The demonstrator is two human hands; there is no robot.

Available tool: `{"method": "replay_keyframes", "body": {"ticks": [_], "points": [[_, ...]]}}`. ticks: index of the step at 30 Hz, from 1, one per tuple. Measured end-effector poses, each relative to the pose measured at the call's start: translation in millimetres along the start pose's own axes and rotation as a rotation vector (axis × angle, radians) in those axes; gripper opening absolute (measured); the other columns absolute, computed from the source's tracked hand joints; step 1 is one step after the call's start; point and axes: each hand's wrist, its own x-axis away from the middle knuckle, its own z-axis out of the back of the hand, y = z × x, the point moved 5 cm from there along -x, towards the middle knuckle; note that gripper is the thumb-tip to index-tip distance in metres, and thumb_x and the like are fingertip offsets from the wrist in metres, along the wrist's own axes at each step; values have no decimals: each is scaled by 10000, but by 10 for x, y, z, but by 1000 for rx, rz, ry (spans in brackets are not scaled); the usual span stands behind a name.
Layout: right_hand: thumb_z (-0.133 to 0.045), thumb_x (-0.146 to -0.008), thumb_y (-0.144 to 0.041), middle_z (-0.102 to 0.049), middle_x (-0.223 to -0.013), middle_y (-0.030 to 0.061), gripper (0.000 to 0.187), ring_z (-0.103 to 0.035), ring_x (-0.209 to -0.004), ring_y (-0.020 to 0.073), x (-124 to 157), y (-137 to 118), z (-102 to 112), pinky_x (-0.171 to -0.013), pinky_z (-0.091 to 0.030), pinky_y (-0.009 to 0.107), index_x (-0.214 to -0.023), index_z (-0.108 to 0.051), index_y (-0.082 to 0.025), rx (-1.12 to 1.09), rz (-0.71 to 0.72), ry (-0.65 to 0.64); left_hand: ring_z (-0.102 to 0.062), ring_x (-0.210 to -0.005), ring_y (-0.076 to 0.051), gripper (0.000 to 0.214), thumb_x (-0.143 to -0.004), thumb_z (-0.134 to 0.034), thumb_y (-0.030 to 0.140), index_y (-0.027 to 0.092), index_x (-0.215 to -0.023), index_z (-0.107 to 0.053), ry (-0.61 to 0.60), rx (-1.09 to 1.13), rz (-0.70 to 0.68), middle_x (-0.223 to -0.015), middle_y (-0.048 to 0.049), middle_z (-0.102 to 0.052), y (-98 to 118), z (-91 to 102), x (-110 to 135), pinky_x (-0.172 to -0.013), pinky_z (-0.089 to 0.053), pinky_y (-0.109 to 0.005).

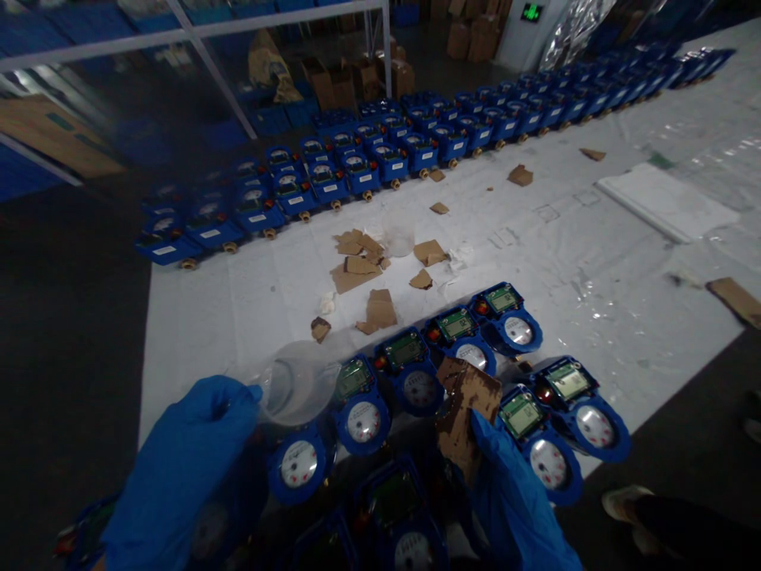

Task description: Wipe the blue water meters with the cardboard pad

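My left hand (196,444), in a blue glove, grips the rim of a clear plastic cup (297,388) that is tilted over the near meters. In my right hand (511,484), also gloved, is a torn piece of brown cardboard (467,404) with dark wet-looking stains. Below and around both hands stand several blue water meters, with round white dials and small green-framed displays. One water meter (362,416) is just right of the cup, and another meter (547,460) lies beside my right hand. Some near meters are dark and partly hidden by my hands.
Torn cardboard scraps (380,309) and a second clear cup (399,238) are on the white-covered table (238,309). Long rows of blue meters (330,186) line the far edge. A white flat slab (659,198) lies to the right. Someone's shoe (624,501) shows on the floor.
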Motion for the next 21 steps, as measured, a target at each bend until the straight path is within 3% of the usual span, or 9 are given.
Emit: {"method": "replay_keyframes", "body": {"ticks": [5,10,14,21], "points": [[-654,-932,-314,-766,-1145,63,437,-725,-1018,248,-1,34,6,-960,-580,450,-1364,-597,-285,-38,-38,28,-556,-642,-182,268,-844,-492,454,234,-698,-536,39,52,81,-635,42,-587,38,49,55,-625,-425,-297],[-682,-916,-308,-750,-1190,89,461,-721,-1029,250,23,12,-31,-964,-580,454,-1364,-595,-249,11,7,53,-587,-660,-174,198,-810,-581,442,248,-774,-601,60,151,171,-681,67,-606,-89,77,122,-568,-442,-260],[-757,-854,-280,-758,-1171,72,531,-710,-1057,254,70,-15,-115,-978,-576,453,-1359,-596,-250,39,21,114,-586,-623,-172,250,-845,-557,498,258,-790,-597,92,203,175,-646,77,-607,-146,103,147,-534,-449,-250],[-817,-786,-295,-773,-1119,37,501,-721,-1010,248,65,-5,-147,-975,-579,435,-1265,-671,-279,45,6,132,-588,-595,-164,229,-834,-553,460,253,-737,-567,116,130,141,-570,76,-589,-56,154,152,-526,-447,-232]]}}
